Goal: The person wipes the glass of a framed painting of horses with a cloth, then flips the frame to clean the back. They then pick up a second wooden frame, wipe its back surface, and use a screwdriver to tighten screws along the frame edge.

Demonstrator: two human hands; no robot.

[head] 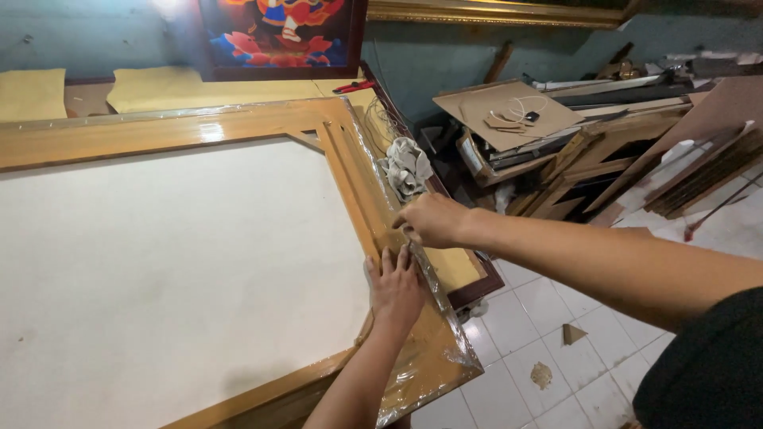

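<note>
On the right-hand rail of a large wooden picture frame (350, 171), wrapped in clear shiny plastic film (429, 361), both of the person's hands meet. The frame lies flat across a worktable, its pale blank panel (175, 270) filling the middle and its near right corner jutting over the tiled floor (548, 334). The left hand (395, 287) rests palm down on the rail, fingers spread flat and open against the film, gripping nothing. The right hand (433, 220) sits just above it, touching the same rail, its fingers curled and pinched together at the tips on the film at the rail; whether something small is held in them cannot be told. Beside the right hand, just past the frame's outer edge, lies a crumpled wad of grey-white paper or cloth (407, 167). Under the frame, yellow sheeting (453, 266) shows over a dark brown table edge. Farther back, a dark-framed picture in bright red, blue and orange (278, 36) leans against the blue-green wall, with a red-handled tool (354, 86) near its lower right corner. To the right, a flat brown cardboard sheet (509, 111) carrying a thin white cord rests atop a jumbled stack of wooden frame mouldings (604, 151). Two brown scraps lie on the white floor tiles.
</note>
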